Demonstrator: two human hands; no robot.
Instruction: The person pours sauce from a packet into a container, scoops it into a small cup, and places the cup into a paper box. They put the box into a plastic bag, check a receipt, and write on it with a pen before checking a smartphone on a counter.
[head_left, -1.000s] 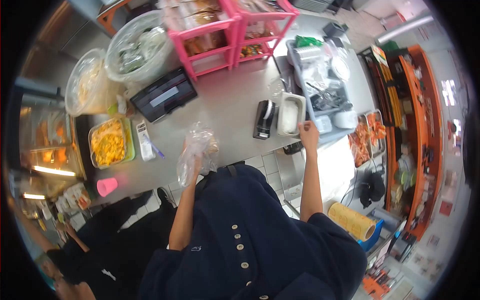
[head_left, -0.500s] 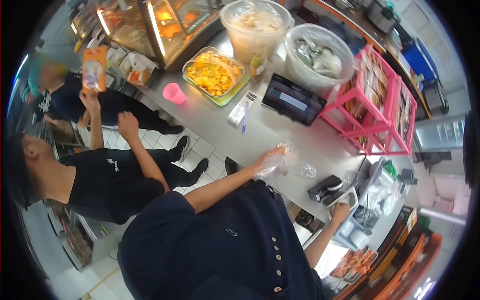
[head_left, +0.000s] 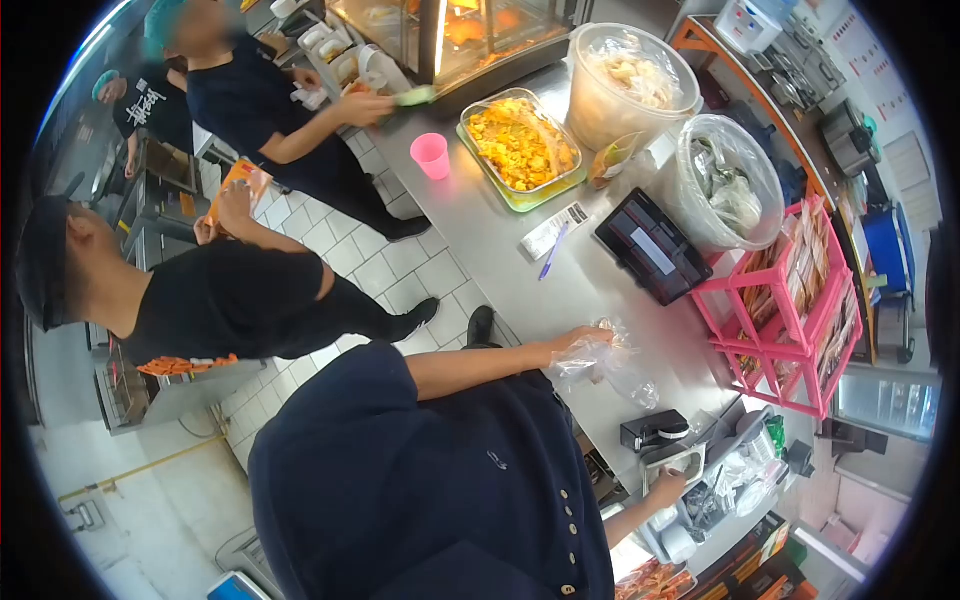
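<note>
The left hand (head_left: 578,342) rests on the steel surface (head_left: 500,260), its fingers closed around a crumpled clear plastic bag (head_left: 612,362) lying beside a black tablet (head_left: 653,259). The right hand (head_left: 668,488) reaches to the rim of a small metal container (head_left: 676,462) near a black tape dispenser (head_left: 652,430); how far its fingers are bent cannot be told.

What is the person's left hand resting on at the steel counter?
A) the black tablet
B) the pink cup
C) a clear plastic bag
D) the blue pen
C: the left hand lies on the crumpled clear plastic bag on the counter, away from the other items.
</note>
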